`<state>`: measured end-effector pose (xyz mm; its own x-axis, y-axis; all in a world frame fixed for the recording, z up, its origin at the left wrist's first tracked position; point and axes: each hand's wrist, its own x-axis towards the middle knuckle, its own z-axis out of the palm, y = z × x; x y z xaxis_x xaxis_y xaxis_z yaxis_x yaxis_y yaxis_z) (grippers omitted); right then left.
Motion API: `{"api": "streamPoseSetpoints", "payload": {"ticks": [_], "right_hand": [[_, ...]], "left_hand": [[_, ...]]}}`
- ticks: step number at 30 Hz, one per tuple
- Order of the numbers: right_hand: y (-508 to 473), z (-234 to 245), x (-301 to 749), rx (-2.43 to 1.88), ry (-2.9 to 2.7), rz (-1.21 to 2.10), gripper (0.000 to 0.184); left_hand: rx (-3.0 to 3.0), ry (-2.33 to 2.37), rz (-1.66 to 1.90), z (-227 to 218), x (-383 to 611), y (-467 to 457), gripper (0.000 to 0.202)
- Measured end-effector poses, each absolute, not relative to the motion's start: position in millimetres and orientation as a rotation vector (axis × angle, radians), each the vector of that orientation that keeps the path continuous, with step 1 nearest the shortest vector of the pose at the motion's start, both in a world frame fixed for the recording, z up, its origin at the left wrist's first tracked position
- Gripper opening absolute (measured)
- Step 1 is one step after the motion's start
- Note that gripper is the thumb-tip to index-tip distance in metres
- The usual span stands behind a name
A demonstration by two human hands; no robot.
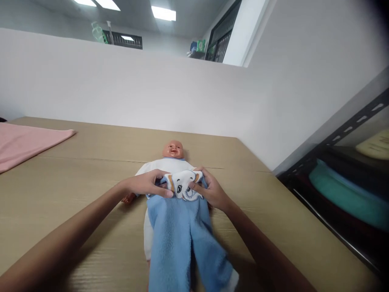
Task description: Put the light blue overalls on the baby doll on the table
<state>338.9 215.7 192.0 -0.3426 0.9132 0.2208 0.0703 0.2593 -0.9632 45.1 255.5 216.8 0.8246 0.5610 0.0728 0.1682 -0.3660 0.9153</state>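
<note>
2 hands pinching 1 blue garment (173, 227). Left hand (148, 183) gripping top edge, thumb in front; right hand (212, 190) gripping opposite side, thumb over animal-face patch (184, 187). Garment between and below hands, over doll (173, 149); doll's head beyond hands. Pink cloth (27, 142) well left of left hand, on table (100, 142).

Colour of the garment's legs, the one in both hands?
The garment has blue legs; head view.

A flat pink cloth (27, 142) lies on the left. A smooth teal bundle (346, 198) sits on a black metal rack (342, 133). A bright white ceiling light (164, 13) shines.
</note>
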Motion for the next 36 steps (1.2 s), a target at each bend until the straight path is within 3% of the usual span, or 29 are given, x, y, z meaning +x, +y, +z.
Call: {"api": "streamPoseSetpoints", "payload": {"ticks": [3, 8, 13, 18, 23, 28, 36], "right_hand": [[214, 182, 343, -0.977, -1.694, 1.223, 0.058], [204, 178, 345, -1.051, -1.952, 1.523, 0.08], [189, 183, 337, -1.001, -1.736, 1.434, 0.083], [178, 188, 329, -1.026, -1.48, 1.443, 0.084], [172, 192, 335, -0.983, -1.742, 1.562, 0.082], [168, 197, 339, -0.773, -1.892, 1.717, 0.1], [163, 194, 333, -0.962, -1.575, 1.521, 0.087]], "left_hand": [[1.98, 0.55, 0.354, 220, 42, 255, 0.044], [2.003, 0.607, 0.49, 227, 45, 243, 0.038], [1.994, 0.636, 0.523, 239, 46, 233, 0.048], [1.921, 0.618, 0.305, 249, 34, 230, 0.052], [1.798, 0.591, 0.55, 246, 34, 226, 0.061], [1.751, 0.658, 0.541, 238, 34, 227, 0.063], [1.644, 0.477, 0.298, 227, 37, 232, 0.062]]}}
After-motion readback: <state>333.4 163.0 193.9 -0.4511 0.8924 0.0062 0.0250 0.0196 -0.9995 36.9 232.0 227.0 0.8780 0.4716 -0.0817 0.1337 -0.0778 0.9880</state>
